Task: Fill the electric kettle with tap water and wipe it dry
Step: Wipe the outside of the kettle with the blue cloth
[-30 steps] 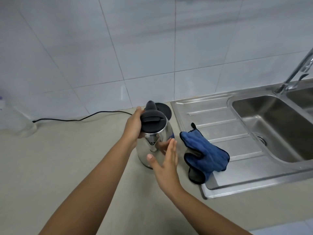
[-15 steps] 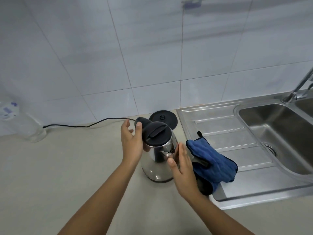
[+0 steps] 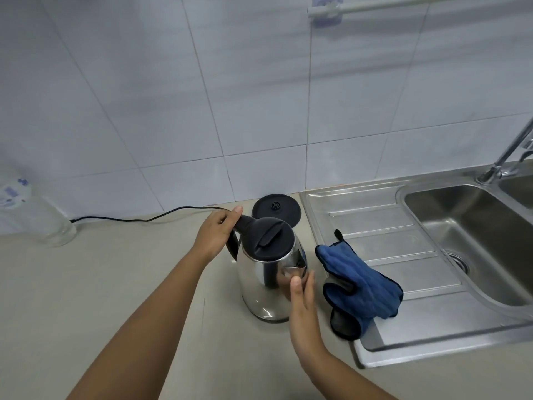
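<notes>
Steel sink (image 3: 427,346) fills the counter's right end, a blue cloth (image 3: 360,287) draped over its left rim. Beside that rim the kettle (image 3: 266,280) stands upright, lid shut. My left hand (image 3: 215,236) wraps the handle; my right hand (image 3: 301,303), fingers loosely spread, steadies the body. I'd grip firmly and lift level toward the tap (image 3: 507,154).

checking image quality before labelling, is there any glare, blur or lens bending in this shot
Head view: the steel kettle mirrors the right hand and carries small bright glints near its base. Wide-angle bending curves the tile lines and tilts the sink. The clear bottle at the left edge looks soft and smeared. Light is even, shadows faint. The left hand on the handle is sharp.
</notes>
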{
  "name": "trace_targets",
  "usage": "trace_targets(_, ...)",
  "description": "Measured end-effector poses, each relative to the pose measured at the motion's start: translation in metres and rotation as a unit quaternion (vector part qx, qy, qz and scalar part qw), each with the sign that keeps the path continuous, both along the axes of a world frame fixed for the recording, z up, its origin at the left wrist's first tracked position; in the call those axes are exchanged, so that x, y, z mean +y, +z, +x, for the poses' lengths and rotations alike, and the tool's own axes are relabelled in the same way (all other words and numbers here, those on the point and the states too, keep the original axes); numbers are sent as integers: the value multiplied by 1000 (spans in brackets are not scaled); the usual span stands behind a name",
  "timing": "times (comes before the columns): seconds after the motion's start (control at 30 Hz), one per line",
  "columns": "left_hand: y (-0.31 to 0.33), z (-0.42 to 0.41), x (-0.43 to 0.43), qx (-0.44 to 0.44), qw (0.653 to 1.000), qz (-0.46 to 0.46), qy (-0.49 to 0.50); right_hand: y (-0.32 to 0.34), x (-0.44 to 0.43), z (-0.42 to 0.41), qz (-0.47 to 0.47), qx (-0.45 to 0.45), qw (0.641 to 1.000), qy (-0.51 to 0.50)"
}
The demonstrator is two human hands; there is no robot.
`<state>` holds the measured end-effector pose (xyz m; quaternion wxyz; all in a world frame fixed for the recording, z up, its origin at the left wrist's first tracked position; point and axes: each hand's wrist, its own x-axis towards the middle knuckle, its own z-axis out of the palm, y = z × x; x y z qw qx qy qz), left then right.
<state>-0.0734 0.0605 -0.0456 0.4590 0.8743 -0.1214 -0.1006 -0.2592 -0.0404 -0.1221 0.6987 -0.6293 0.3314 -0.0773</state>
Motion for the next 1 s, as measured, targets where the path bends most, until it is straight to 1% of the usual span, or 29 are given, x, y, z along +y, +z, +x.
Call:
trace_targets(0.07, -3, -7, 6, 8, 1000, -18, 2, 1, -10, 3, 4, -11, 1000, -14)
trace_targets(0.13, -9, -15, 8, 18, 998, -57, 15, 4, -21, 10, 17, -35, 999, -37)
trace_targets(0.23, -15, -23, 1, 18, 988, -132, 77, 11, -33, 20, 56, -42, 995, -64)
trace_targets(0.3, -17, -22, -6, 24, 982, -155, 107, 16, -39, 26, 82, -46, 992, -80)
trace_targets(0.43, -12, -8, -19, 16, 976, -174, 129, 25, -59, 48, 91, -32, 993, -69)
trace_targets(0.6, 8, 30, -43, -1, 968, -193, 161, 48, -98, 103, 89, -6, 995, -37)
trace_targets(0.7, 15, 59, -57, 0, 965, -189, 180, 62, -119, 137, 87, -12, 996, -9)
trace_targets(0.83, 19, 90, -77, -5, 963, -172, 208, 71, -142, 184, 58, -6, 998, 10)
trace_targets(1.0, 13, 126, -92, -18, 962, -153, 226, 64, -161, 227, 35, -2, 999, 32)
